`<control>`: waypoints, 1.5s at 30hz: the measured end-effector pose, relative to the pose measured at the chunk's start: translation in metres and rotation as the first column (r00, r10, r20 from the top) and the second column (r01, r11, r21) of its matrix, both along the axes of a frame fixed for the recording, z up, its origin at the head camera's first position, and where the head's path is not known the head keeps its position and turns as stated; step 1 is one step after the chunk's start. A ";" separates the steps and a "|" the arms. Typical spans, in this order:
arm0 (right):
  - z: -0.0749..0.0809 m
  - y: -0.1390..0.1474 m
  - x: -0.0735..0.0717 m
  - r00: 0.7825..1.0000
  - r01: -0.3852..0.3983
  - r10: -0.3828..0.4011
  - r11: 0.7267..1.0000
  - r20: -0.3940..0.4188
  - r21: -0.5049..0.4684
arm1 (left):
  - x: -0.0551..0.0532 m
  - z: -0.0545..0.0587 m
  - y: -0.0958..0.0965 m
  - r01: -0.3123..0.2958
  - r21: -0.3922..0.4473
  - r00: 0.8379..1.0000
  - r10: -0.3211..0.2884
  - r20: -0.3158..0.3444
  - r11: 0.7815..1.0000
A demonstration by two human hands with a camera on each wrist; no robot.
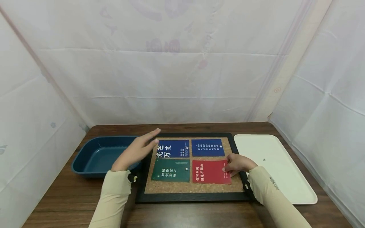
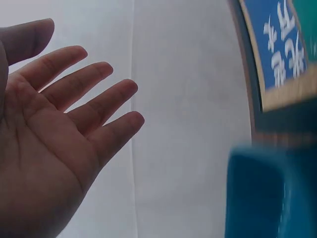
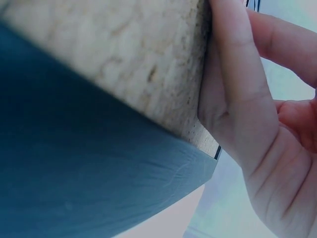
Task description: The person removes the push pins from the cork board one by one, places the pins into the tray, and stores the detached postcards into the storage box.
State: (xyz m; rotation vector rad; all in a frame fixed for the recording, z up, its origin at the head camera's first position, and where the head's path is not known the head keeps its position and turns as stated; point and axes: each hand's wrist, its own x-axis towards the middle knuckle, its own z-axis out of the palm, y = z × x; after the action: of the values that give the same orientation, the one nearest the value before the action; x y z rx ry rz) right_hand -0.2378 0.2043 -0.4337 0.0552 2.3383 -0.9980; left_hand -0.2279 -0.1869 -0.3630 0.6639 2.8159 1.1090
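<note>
A red card (image 1: 210,172) with white writing lies on a black-framed cork board (image 1: 171,187). My right hand (image 1: 239,163) pinches at the card's right edge, its fingertips over the card; whether a pin is under them is hidden. In the right wrist view, the curled fingers (image 3: 242,74) rest at the cork surface. My left hand (image 1: 137,151) hovers by the board's upper left, fingers straight and apart, holding nothing. Around the red card are a green card (image 1: 171,174) and two blue cards (image 1: 179,148), each with a small pale pin near its right edge.
A deep blue-green basin (image 1: 94,158) stands to the board's left, partly behind my left hand. On the right lies a white tray (image 1: 273,158), close against the frame. The brown wooden table (image 1: 71,202) is bounded by white sheeting (image 1: 176,79) at the back and sides.
</note>
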 end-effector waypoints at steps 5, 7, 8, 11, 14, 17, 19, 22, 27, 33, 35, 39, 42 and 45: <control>0.000 0.000 0.001 1.000 -0.001 0.001 1.000 -0.002 0.007 | -0.001 0.004 -0.034 -0.120 -0.023 0.993 0.119 -0.021 0.993; 0.001 0.000 0.001 1.000 -0.002 0.002 1.000 -0.002 0.008 | 0.000 0.004 -0.047 -0.155 -0.027 0.988 0.155 -0.019 0.988; 0.001 0.000 0.001 1.000 -0.002 0.002 1.000 -0.002 0.008 | 0.001 0.004 -0.054 -0.170 -0.023 0.985 0.169 -0.013 0.985; 0.001 -0.001 0.001 1.000 -0.003 0.003 1.000 -0.002 0.010 | 0.003 0.003 -0.072 -0.204 -0.012 0.979 0.204 -0.001 0.979; 0.002 -0.001 0.001 1.000 -0.001 0.001 1.000 -0.003 0.009 | 0.006 0.000 -0.087 -0.236 -0.018 0.972 0.236 0.006 0.972; 0.002 -0.001 0.001 1.000 -0.003 0.003 1.000 -0.006 0.006 | 0.009 -0.003 -0.099 -0.269 -0.058 0.963 0.270 0.004 0.961; 0.002 -0.001 0.001 1.000 -0.002 0.002 1.000 -0.007 0.001 | 0.010 -0.006 -0.106 -0.290 -0.084 0.957 0.291 0.000 0.954; 0.002 -0.001 0.001 1.000 -0.015 0.015 1.000 -0.010 -0.006 | 0.010 -0.011 -0.116 -0.314 -0.108 0.949 0.316 0.000 0.943; 0.000 -0.001 0.001 1.000 -0.013 0.013 1.000 -0.018 -0.009 | 0.013 -0.022 -0.133 -0.349 -0.108 0.936 0.351 -0.005 0.931; 0.001 -0.001 0.000 1.000 -0.007 0.007 1.000 -0.020 0.005 | 0.017 -0.034 -0.154 -0.410 -0.068 0.911 0.406 -0.073 0.909; 0.001 -0.001 0.000 1.000 -0.004 0.004 1.000 -0.019 0.001 | 0.018 -0.037 -0.161 -0.432 -0.060 0.900 0.426 -0.092 0.900; 0.001 -0.001 0.000 1.000 0.000 0.000 1.000 -0.017 -0.006 | 0.020 -0.041 -0.172 -0.460 -0.040 0.885 0.454 -0.105 0.887; 0.001 0.000 0.000 1.000 0.005 -0.005 1.000 -0.017 -0.002 | 0.021 -0.043 -0.178 -0.472 -0.030 0.878 0.467 -0.106 0.881; 0.000 0.000 0.000 1.000 0.007 -0.007 1.000 -0.019 0.003 | 0.023 -0.047 -0.184 -0.479 -0.026 0.874 0.475 -0.106 0.877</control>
State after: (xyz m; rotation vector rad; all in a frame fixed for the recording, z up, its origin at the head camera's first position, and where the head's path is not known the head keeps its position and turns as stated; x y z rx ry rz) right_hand -0.2378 0.2042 -0.4332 0.0555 2.3583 -1.0019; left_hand -0.2053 -0.3705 -0.4100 0.0001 3.1768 1.0727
